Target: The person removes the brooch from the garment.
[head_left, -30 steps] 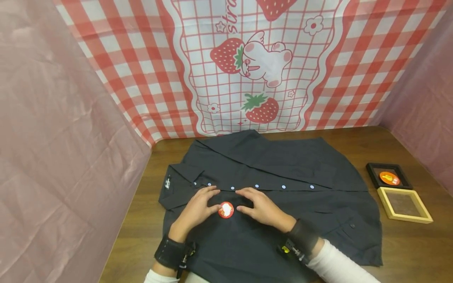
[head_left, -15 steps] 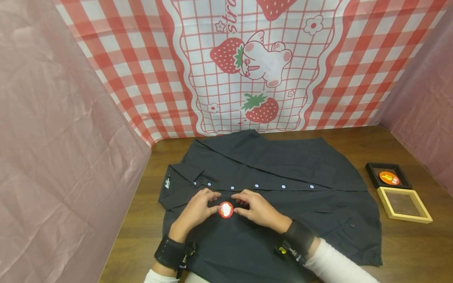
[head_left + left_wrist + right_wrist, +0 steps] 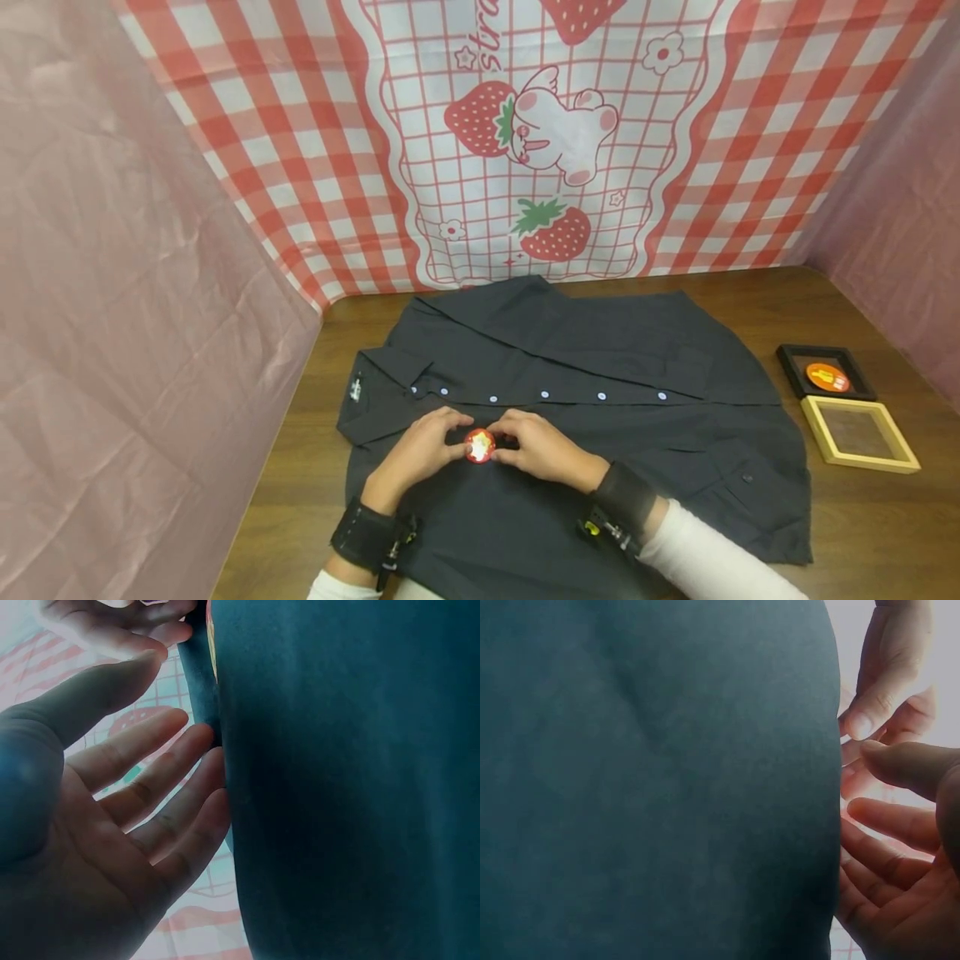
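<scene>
A dark button-up shirt (image 3: 525, 533) lies spread on the table, its collar to the left. On its front sits a round red badge (image 3: 480, 446) with a bright white glare. My left hand (image 3: 422, 446) is at the badge's left side, thumb tip right at the rim. From the right, my right hand (image 3: 543, 446) reaches the badge with thumb and forefinger at its edge. In the left wrist view, the fingers of the left hand (image 3: 135, 817) are loosely bent with the thumb apart. The right wrist view shows the right hand (image 3: 900, 877) likewise relaxed beside the cloth.
At the right, a black frame (image 3: 787, 367) holds an orange round badge (image 3: 827, 377). A pale yellow frame (image 3: 821, 437) lies just in front of it. Behind the shirt hangs a red-and-white checked cloth (image 3: 300, 125), and pink fabric (image 3: 150, 292) walls the left side.
My right hand has moved left to the badge's rim, its fingers drawing in. The left hand's fingers have come slightly nearer the body. The shirt and frames stay in place.
</scene>
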The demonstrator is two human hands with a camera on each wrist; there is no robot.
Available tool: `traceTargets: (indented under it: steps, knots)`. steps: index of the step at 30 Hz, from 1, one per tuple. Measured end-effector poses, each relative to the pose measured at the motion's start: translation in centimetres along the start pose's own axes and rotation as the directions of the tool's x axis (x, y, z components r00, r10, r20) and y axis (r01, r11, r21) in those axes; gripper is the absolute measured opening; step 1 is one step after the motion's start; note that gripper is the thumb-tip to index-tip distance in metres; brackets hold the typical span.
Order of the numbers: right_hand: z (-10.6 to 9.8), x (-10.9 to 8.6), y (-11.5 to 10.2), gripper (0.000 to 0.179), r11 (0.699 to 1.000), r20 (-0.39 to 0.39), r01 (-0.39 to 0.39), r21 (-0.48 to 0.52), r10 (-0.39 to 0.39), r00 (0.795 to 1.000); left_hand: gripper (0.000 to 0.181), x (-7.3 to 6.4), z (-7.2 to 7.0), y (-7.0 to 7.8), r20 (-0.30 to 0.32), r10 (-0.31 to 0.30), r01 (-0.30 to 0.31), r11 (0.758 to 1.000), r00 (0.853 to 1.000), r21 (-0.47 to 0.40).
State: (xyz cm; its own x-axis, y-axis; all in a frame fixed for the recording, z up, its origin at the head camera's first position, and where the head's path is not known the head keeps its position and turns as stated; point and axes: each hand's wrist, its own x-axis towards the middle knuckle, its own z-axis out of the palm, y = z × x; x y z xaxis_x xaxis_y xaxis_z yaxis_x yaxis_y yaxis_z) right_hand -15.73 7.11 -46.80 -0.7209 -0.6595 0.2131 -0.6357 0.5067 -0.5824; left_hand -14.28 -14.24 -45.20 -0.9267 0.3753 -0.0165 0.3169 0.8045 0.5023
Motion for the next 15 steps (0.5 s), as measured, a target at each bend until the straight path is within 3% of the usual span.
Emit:
traceTargets:
  steps: [9,15]
  knots:
    - [0.3,0.7,-0.3,0.028,0.993,0.111,-0.076,-0.089,0.086,0.99,0.035,0.1,0.3,-0.3,0.071,0.001,0.0,1.0,0.998,-0.01]
    - [0.6,1.2,-0.5,0.031,0.986,0.125,-0.095,-0.138,0.112,0.986,0.036,0.3,0.2,-0.3,0.08,-0.002,0.001,1.0,0.997,0.004]
